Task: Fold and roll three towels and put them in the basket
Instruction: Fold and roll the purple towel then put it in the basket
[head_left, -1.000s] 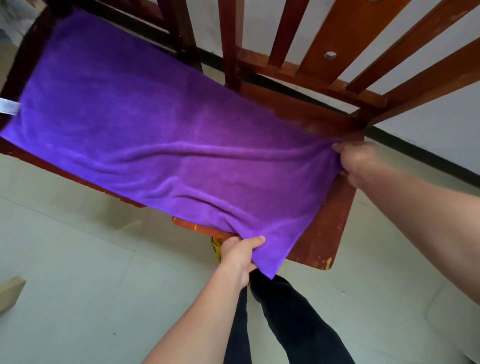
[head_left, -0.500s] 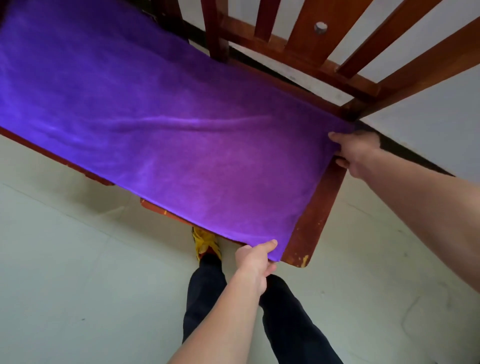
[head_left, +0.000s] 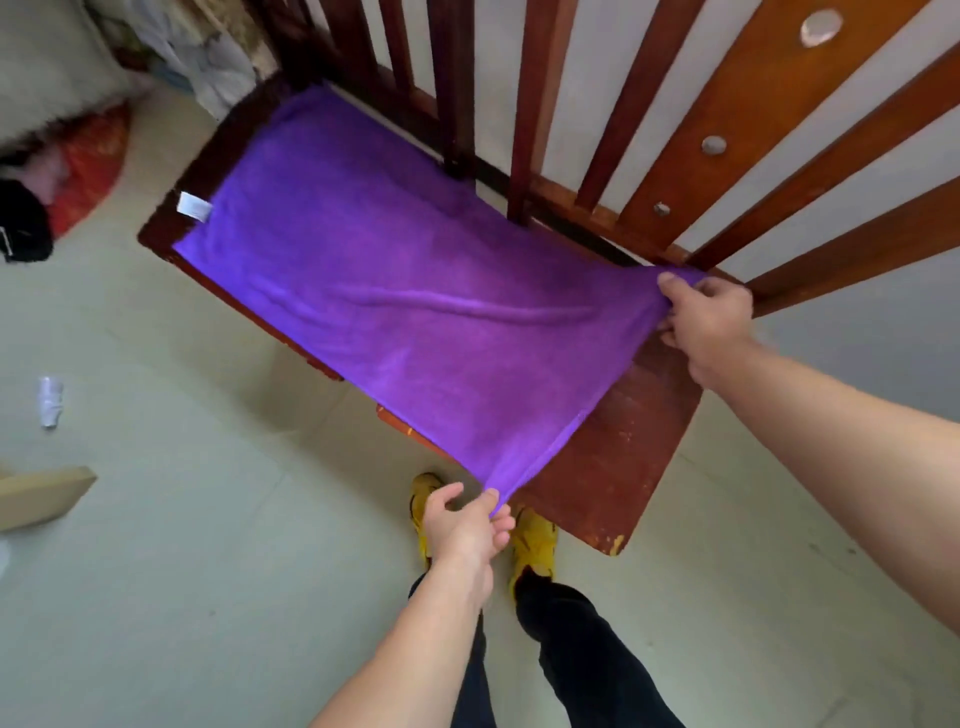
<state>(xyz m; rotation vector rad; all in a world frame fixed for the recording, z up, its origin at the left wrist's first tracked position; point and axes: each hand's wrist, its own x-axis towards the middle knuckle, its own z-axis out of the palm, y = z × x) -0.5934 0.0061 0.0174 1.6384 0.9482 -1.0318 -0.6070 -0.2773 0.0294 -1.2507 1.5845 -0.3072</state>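
Note:
A purple towel (head_left: 395, 291) lies spread lengthwise on the seat of a red-brown wooden bench (head_left: 623, 457). A white label sits at its far left edge. My left hand (head_left: 467, 525) pinches the towel's near right corner, lifted just off the bench's front edge. My right hand (head_left: 706, 317) grips the far right corner, raised slightly above the seat near the backrest. A long crease runs across the towel's middle. No basket or other towels are in view.
The bench's slatted backrest (head_left: 727, 130) rises behind the towel. My yellow shoes (head_left: 535, 545) stand on the pale floor below the bench. A cardboard piece (head_left: 41, 493), a white scrap (head_left: 50, 400) and a pile of red and black items (head_left: 78, 171) lie at left.
Both hands have lifted the towel's right-hand corners and drawn them slightly leftward, baring the bench's right end. The view has pulled back, showing the towel's whole length.

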